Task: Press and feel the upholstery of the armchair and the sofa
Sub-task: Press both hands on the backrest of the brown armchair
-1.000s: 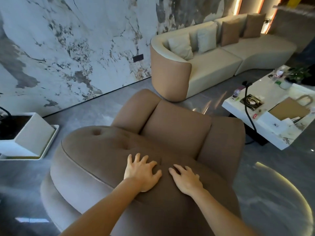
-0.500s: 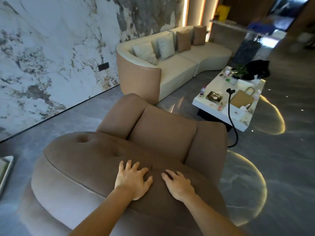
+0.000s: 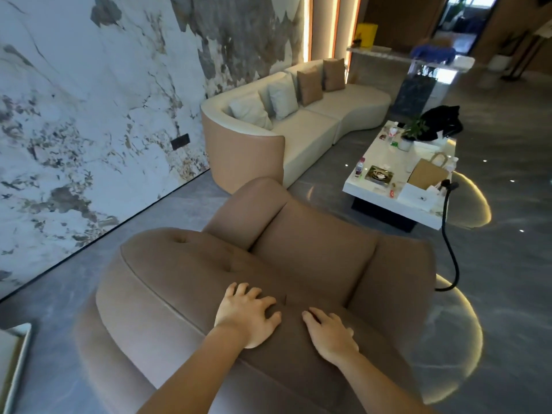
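A brown tufted armchair point(image 3: 313, 246) fills the lower middle of the head view, seen from behind its backrest. My left hand point(image 3: 246, 315) lies palm down on the top of the backrest, fingers spread and curled into the fabric. My right hand point(image 3: 330, 334) rests flat on the same surface just to its right, fingers apart. Neither hand holds anything. A cream curved sofa point(image 3: 301, 135) with a tan outer side stands beyond the armchair against the marble wall, carrying pale and tan cushions.
A white coffee table point(image 3: 373, 186) at right holds a bottle, a paper bag, a plant and small items. A black cable point(image 3: 451, 243) hangs from it to the floor. A white tray edge point(image 3: 18, 360) shows at lower left. Grey glossy floor surrounds the chair.
The camera has swung right and up, showing more of the sofa, table and room. Both hands stay on the backrest; my left fingers have curled in more.
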